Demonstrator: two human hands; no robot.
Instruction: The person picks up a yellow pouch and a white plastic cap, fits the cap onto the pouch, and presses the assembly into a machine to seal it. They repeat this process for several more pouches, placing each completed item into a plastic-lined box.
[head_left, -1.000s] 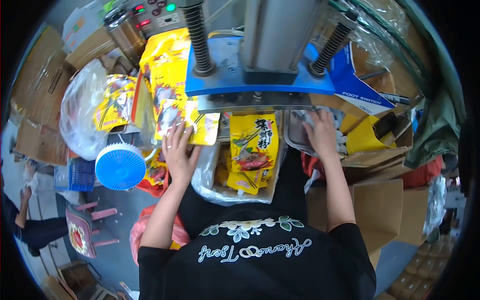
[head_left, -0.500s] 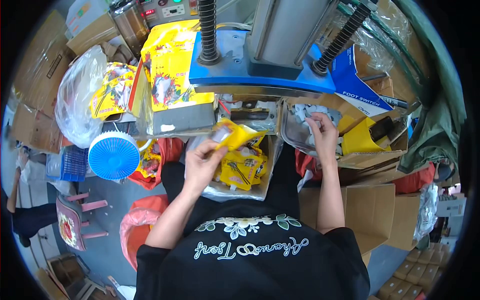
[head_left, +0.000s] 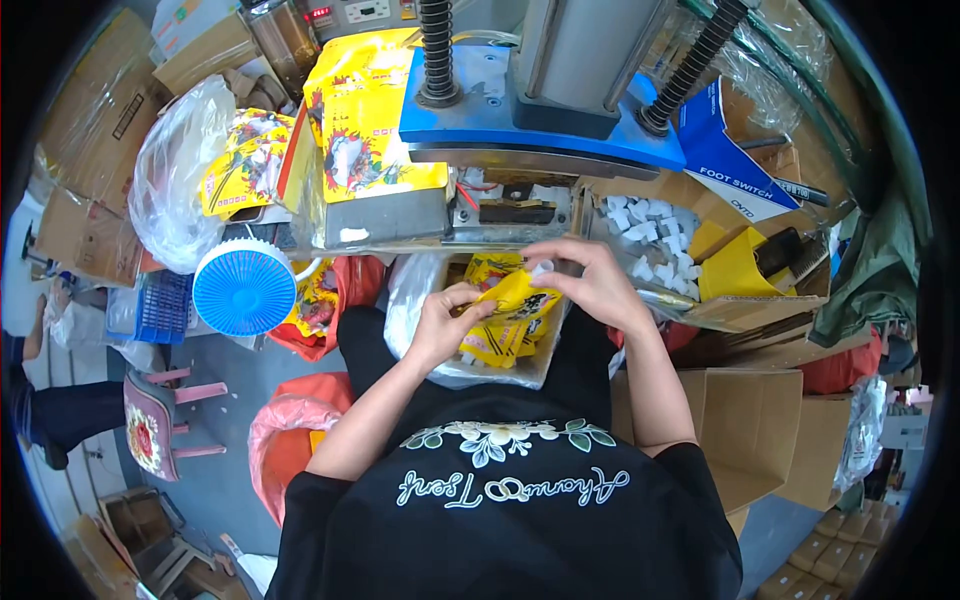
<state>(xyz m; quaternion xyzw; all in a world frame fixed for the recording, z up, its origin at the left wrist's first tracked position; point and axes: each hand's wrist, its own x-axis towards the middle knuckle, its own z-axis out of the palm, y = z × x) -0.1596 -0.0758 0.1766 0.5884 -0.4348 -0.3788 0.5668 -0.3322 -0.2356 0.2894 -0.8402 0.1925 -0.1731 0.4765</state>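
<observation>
My left hand (head_left: 448,318) pinches the near-left edge of a yellow printed pouch (head_left: 518,294). At the pouch's far right corner, my right hand (head_left: 592,284) is closed with thumb and fingers around a small white plastic piece (head_left: 541,268). Both hands are over an open lined box (head_left: 546,362) in my lap, where several more yellow pouches (head_left: 500,345) lie. To the right of the right hand stands a clear tray of similar white plastic pieces (head_left: 650,232).
A press with a blue plate (head_left: 545,147) overhangs a metal fixture (head_left: 515,212) ahead. Yellow pouch stacks (head_left: 375,130) and a blue fan (head_left: 244,287) stand left. At right are a foot-switch box (head_left: 722,150) and an open carton (head_left: 740,430). Another person's leg (head_left: 75,405) shows far left.
My right hand has left the tray and come to the pouch's corner with a white piece. My left hand has moved right with the pouch. The view has shifted slightly.
</observation>
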